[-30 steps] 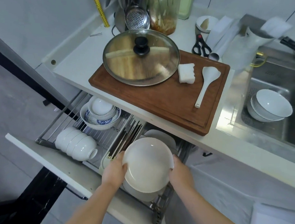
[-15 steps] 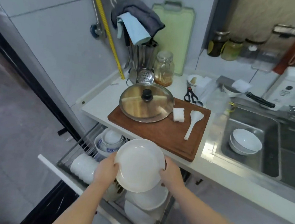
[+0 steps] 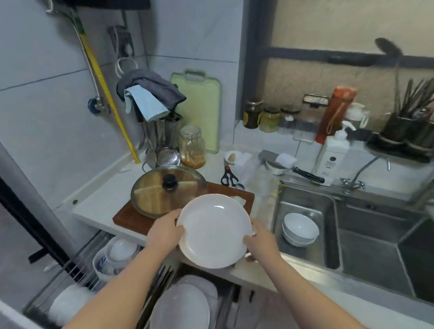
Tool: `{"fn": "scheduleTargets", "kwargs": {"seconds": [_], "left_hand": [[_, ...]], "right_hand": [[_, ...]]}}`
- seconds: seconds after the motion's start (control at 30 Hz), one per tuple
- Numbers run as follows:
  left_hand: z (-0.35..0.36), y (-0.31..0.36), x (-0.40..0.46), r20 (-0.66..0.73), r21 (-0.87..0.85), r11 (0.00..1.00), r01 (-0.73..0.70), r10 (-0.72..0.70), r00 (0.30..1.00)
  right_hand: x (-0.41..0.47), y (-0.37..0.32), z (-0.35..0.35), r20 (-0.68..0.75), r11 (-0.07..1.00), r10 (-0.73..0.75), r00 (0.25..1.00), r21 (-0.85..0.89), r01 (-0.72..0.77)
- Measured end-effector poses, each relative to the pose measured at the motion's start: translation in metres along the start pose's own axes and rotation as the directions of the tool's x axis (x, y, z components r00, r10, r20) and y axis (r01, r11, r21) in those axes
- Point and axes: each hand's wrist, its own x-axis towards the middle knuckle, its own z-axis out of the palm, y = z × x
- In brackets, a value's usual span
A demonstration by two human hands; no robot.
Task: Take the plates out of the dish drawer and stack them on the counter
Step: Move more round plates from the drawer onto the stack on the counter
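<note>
So there's a plate [image 3: 214,230] held between the left hand [image 3: 165,231] and right hand [image 3: 260,241] over the counter [image 3: 99,196] edge, cutting board [image 3: 133,218] and pot lid [image 3: 168,194] just behind-left, sink [image 3: 309,197] with stacked bowls [image 3: 300,229] to the right, open dish drawer [image 3: 132,300] with more plates [image 3: 182,314] below.

White plate [image 3: 214,230] gripped by both hands, left [image 3: 164,231], right [image 3: 261,241], above counter [image 3: 98,201]
</note>
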Motion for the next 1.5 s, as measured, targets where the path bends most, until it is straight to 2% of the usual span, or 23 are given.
{"fn": "scheduleTargets", "kwargs": {"seconds": [0.13,0.33,0.57,0.77,0.9,1.03,1.3,1.5], "left_hand": [[0.047,0.055,0.008,0.108,0.029,0.999,-0.044,0.04,0.993],[0.135,0.147,0.003,0.259,-0.014,0.995,-0.1,0.1,0.961],[0.242,0.259,-0.013,0.301,-0.158,0.985,-0.063,0.109,0.947],[0.329,0.354,-0.029,0.369,-0.246,0.963,-0.111,0.199,0.908],[0.377,0.416,-0.037,0.415,-0.293,0.944,-0.148,0.266,0.87],[0.418,0.472,-0.045,0.469,-0.363,0.922,-0.133,0.304,0.829],[0.487,0.55,-0.056,0.529,-0.374,0.908,-0.187,0.374,0.761],[0.537,0.584,-0.059,0.595,-0.346,0.916,-0.202,0.381,0.708]], "right_hand": [[-0.002,0.036,-0.059,-0.036,0.997,0.066,0.997,0.05,-0.065],[-0.011,0.11,-0.156,-0.176,0.98,0.185,0.967,0.105,-0.168],[-0.026,0.197,-0.268,-0.361,0.957,0.283,0.889,0.169,-0.236],[-0.036,0.267,-0.36,-0.5,0.941,0.339,0.797,0.173,-0.292],[-0.041,0.301,-0.421,-0.558,0.907,0.419,0.716,0.297,-0.299],[-0.045,0.331,-0.474,-0.596,0.878,0.478,0.646,0.342,-0.335],[-0.05,0.375,-0.534,-0.643,0.788,0.615,0.456,0.491,-0.371],[-0.048,0.413,-0.558,-0.625,0.735,0.678,0.388,0.554,-0.392]]}}
